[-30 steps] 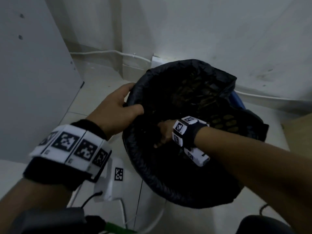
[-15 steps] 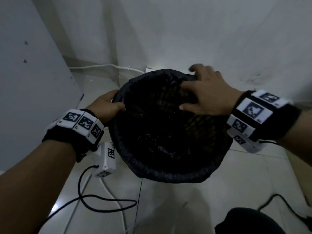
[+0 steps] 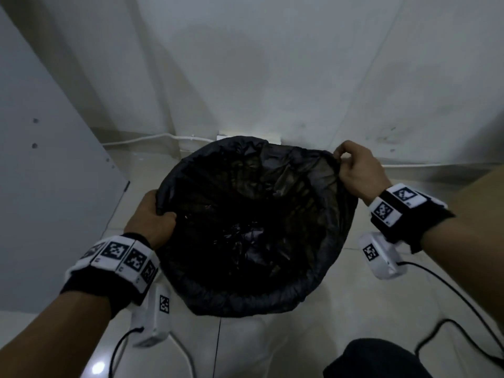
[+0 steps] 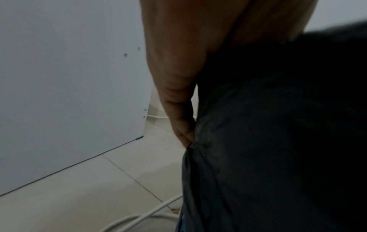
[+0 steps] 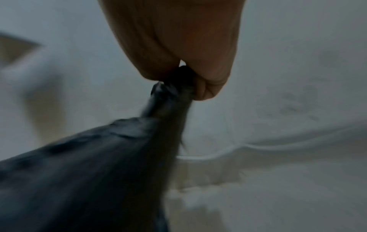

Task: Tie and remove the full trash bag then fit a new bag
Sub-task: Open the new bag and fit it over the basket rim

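Landmark: the black trash bag [image 3: 253, 227], lining a bin on the tiled floor [image 3: 354, 309] against the wall; every place below is given relative to it
Left hand: the left hand [image 3: 151, 219] is seen at the bag's left rim; its fingers are curled over the edge with a fold of black film held; in the left wrist view the fingers [image 4: 182, 125] are pressed against the bag's outer side
Bag mouth: the rim is held wide open and is spread between both hands; dark crumpled film is seen inside; whether waste lies in it cannot be told
Right hand: the right hand [image 3: 357, 170] is at the bag's far right rim; it is closed in a pinch, and a gathered point of film [image 5: 174, 94] is pulled taut
Step in hand: judged to be the seating of the bag's rim round the bin
Next move: the loose rim would need to be drawn outward and folded down evenly; a gentle pull is called for, as thin film may tear
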